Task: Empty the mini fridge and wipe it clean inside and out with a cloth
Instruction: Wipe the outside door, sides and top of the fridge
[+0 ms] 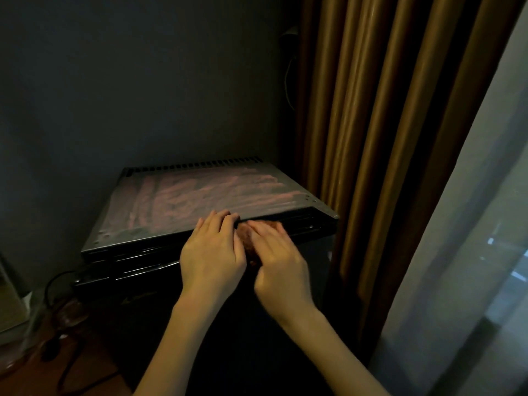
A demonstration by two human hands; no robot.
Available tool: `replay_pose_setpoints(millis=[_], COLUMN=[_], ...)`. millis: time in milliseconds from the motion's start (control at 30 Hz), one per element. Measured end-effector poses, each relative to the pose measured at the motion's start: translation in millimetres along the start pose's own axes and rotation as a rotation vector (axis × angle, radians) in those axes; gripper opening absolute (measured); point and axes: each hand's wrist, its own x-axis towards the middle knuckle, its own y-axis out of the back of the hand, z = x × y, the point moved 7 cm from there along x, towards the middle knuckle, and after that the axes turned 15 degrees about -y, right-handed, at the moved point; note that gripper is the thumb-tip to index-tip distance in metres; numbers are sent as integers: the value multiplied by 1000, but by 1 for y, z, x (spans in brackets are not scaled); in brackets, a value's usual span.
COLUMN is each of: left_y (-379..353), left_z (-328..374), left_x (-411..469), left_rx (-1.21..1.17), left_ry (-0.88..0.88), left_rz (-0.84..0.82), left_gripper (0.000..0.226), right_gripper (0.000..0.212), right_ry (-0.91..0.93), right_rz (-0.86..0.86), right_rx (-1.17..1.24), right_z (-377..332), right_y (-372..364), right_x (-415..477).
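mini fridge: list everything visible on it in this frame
The mini fridge is a black box with a flat grey, metal-looking top plate. A row of vent slots runs along the plate's back edge, and pale wipe streaks cover it. The upper front is ridged. It stands upright in a corner, with a brown curtain at its right. The left hand rests its fingertips on the top's front edge. Beside it, the right hand presses a reddish cloth against that edge.
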Motion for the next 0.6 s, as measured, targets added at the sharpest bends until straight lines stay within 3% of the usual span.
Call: replay_pose_setpoints(millis=[100, 200, 333, 500, 600], left_y=[1, 3, 3, 8, 11], left_z=[-2, -2, 1, 3, 10], left_x=[-2, -3, -6, -7, -16], left_rx=[-18, -18, -5, 12, -26], left_ry=[-2, -14, -37, -65, -138], left_rz=[10, 18, 6, 36, 52], left_gripper=[62, 58, 57, 50, 43], right_gripper=[60, 65, 48, 44, 41], right_ry=[57, 18, -104, -215, -155], right_rz=[-65, -13, 55, 77, 106], right_rx=[-27, -182, -337, -278, -218], right_z=[2, 35, 73, 63, 37], right_y=[2, 20, 42, 43, 33], right_x=[14, 32, 48, 49, 39])
